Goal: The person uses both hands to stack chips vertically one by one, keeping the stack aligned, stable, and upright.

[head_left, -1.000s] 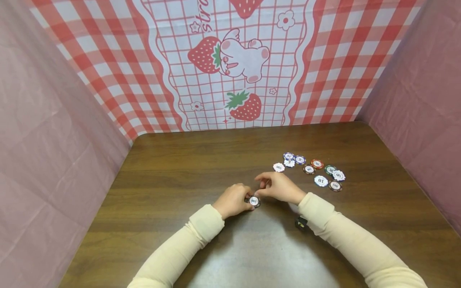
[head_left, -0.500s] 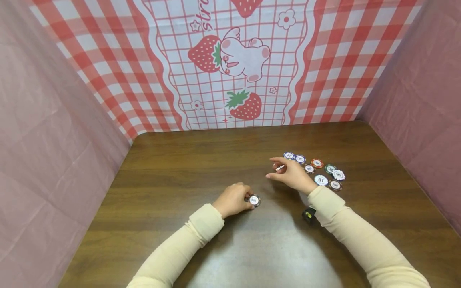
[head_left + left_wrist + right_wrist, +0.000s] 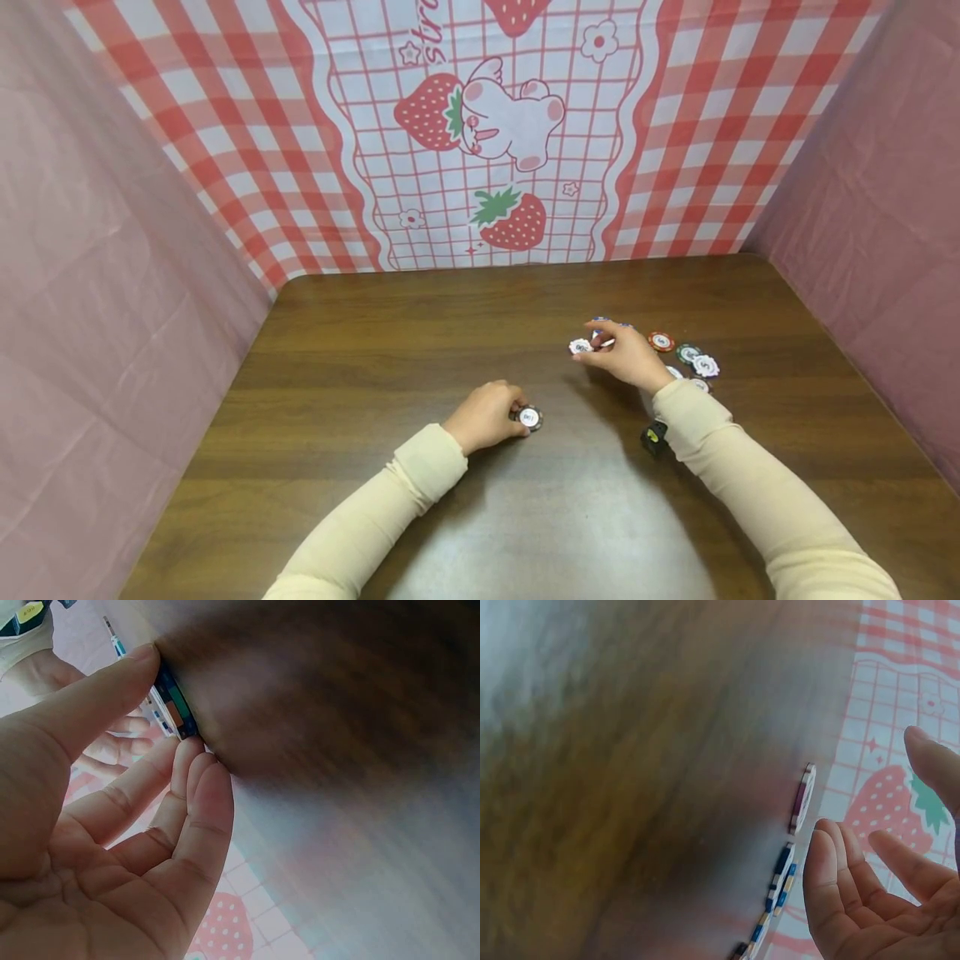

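Observation:
My left hand (image 3: 487,417) pinches dark-edged poker chips on the table, and the top chip (image 3: 530,417) reads 100. Thumb and fingertips hold the chips' edge (image 3: 178,701) in the left wrist view; how many lie under the top one cannot be told. Above the loose chips hovers my right hand (image 3: 622,354), its thumb and fingers spread apart, holding nothing. Just left of its fingertips lies a white chip (image 3: 581,347). Blue-edged chips (image 3: 600,322) are partly hidden behind that hand. In the right wrist view the fingers (image 3: 823,859) stay apart from the chips' edges.
Right of that hand lie a red chip (image 3: 661,341), a green chip (image 3: 687,354) and a white chip (image 3: 706,366) overlapping the green one. More chips are partly covered by the wrist. A patterned cloth (image 3: 480,133) hangs behind the wooden table (image 3: 337,350).
My right hand has moved away from my left hand, rightward and up over the loose chips, past the white chip. My left hand has stayed on its chips.

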`<action>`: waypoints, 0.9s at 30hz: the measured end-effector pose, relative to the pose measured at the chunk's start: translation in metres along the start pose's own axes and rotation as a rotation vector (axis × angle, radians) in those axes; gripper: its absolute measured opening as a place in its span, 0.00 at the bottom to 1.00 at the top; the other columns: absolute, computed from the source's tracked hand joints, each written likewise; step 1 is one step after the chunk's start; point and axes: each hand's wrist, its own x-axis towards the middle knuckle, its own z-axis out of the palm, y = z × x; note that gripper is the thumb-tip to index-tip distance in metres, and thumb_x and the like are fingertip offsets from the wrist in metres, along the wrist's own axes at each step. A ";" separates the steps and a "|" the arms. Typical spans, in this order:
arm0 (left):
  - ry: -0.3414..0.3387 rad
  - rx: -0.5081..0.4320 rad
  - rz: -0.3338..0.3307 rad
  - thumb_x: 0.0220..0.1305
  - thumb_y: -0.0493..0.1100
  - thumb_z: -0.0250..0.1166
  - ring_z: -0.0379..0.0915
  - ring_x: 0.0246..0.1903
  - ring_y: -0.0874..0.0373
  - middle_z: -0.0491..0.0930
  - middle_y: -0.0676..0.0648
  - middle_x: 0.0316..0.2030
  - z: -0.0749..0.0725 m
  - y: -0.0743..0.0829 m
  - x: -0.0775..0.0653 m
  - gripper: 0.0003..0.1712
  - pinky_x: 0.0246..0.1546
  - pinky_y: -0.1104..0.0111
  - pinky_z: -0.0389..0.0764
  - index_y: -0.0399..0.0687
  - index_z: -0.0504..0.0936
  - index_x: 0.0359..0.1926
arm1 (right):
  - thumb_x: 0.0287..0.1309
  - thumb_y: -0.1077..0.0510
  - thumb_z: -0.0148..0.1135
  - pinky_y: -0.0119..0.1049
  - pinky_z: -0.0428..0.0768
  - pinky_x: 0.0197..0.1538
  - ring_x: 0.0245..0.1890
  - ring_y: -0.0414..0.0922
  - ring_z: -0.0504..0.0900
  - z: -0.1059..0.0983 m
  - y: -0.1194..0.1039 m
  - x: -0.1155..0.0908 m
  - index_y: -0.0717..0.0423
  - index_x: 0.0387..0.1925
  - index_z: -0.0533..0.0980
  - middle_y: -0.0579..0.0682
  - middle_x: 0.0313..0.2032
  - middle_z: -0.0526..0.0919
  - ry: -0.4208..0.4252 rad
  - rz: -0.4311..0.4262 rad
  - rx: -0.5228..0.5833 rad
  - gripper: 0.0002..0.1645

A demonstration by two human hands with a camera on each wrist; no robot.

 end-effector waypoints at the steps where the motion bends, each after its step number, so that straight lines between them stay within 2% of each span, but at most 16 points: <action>1: 0.001 0.001 0.001 0.48 0.47 0.77 0.76 0.35 0.60 0.82 0.50 0.33 0.000 0.000 0.000 0.19 0.38 0.71 0.75 0.46 0.86 0.41 | 0.52 0.50 0.72 0.38 0.78 0.41 0.41 0.52 0.83 0.000 0.001 0.001 0.63 0.62 0.72 0.59 0.42 0.84 -0.001 0.008 -0.006 0.38; 15: -0.005 -0.007 -0.002 0.48 0.47 0.77 0.76 0.35 0.61 0.82 0.50 0.33 0.000 0.000 0.000 0.19 0.38 0.72 0.75 0.46 0.86 0.41 | 0.50 0.52 0.73 0.36 0.73 0.38 0.34 0.47 0.79 -0.003 0.010 0.009 0.65 0.58 0.74 0.57 0.35 0.83 0.004 0.044 -0.070 0.36; 22: -0.010 -0.007 -0.005 0.48 0.46 0.77 0.75 0.35 0.61 0.82 0.50 0.34 0.000 0.000 0.001 0.19 0.38 0.72 0.75 0.45 0.86 0.41 | 0.49 0.51 0.73 0.38 0.73 0.39 0.34 0.47 0.79 -0.003 0.013 0.011 0.65 0.57 0.76 0.55 0.33 0.85 -0.022 0.051 -0.108 0.35; 27: -0.011 -0.011 -0.009 0.49 0.46 0.77 0.76 0.35 0.60 0.82 0.50 0.34 -0.001 0.001 0.001 0.19 0.38 0.72 0.75 0.45 0.86 0.41 | 0.49 0.52 0.74 0.36 0.71 0.37 0.31 0.44 0.76 -0.001 0.014 0.013 0.65 0.55 0.77 0.53 0.30 0.82 -0.043 0.045 -0.118 0.33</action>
